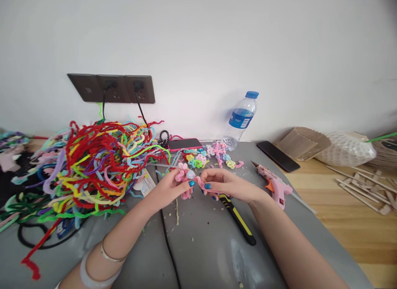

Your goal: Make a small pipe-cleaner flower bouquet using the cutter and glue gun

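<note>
Pink piece, fuzzy with a pale-blue tuft, is held up over the middle of the worktop, and I have both hands on it. On my left hand the fingers are closed on its left side, thumb toward me; on my right hand they pinch the pink strand at its right end, thumb against forefinger. Nearest to me, a black cord runs toward the near edge. The black-yellow tool slants below my right hand, its far end partly hidden. By the right edge I see the glue gun; a tangled heap of pipe cleaners covers the left side. Toward the far edge lie small flowers, the red-rimmed phone just left of them, the black phone at the far right corner, and the bottle by the wall.
</note>
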Tool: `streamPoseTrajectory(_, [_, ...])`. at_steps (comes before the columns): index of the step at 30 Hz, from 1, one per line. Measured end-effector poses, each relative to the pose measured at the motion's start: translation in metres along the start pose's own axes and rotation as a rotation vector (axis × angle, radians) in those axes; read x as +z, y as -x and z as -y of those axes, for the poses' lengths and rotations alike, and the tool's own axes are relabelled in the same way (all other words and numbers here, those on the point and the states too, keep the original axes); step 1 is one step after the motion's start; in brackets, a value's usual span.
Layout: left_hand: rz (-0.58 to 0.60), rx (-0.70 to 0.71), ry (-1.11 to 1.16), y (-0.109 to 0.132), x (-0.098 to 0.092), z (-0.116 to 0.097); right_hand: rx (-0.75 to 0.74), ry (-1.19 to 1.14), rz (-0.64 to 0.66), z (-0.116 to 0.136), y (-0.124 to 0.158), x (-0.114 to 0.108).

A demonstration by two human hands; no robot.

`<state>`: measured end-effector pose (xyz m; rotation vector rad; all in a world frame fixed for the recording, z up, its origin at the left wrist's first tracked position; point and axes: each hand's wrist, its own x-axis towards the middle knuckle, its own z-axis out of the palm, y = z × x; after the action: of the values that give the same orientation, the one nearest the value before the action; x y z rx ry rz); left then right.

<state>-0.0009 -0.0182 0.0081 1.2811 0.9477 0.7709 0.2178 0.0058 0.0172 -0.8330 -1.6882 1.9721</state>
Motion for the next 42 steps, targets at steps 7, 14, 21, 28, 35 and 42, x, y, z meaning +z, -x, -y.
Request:
streamPoseTrajectory(7, [-0.083, 0.078, 0.022, -0.003, -0.002, -0.003, 0.031, -0.028, -0.016, -0.007, -0.002, -0.002])
streamPoseTrajectory(14, [-0.033, 0.118, 0.020, -0.005, -0.002, 0.004, -0.013, 0.055, -0.019, -0.012, -0.005, 0.001])
streamPoseTrajectory(21, [-0.023, 0.153, 0.057, -0.004, -0.001, 0.006, -0.081, 0.149, -0.021, -0.013, -0.006, 0.006])
streamPoseTrajectory(28, [-0.041, 0.153, 0.080, -0.004, -0.002, 0.005, -0.113, 0.062, -0.075, -0.011, -0.008, 0.006])
streamPoseTrajectory(35, [-0.124, 0.155, 0.031, -0.004, -0.001, 0.006, -0.161, 0.088, -0.086, -0.010, -0.006, 0.010])
streamPoseTrajectory(42, [-0.200, 0.166, -0.120, -0.006, -0.003, 0.009, -0.138, 0.144, -0.257, -0.009, -0.011, 0.016])
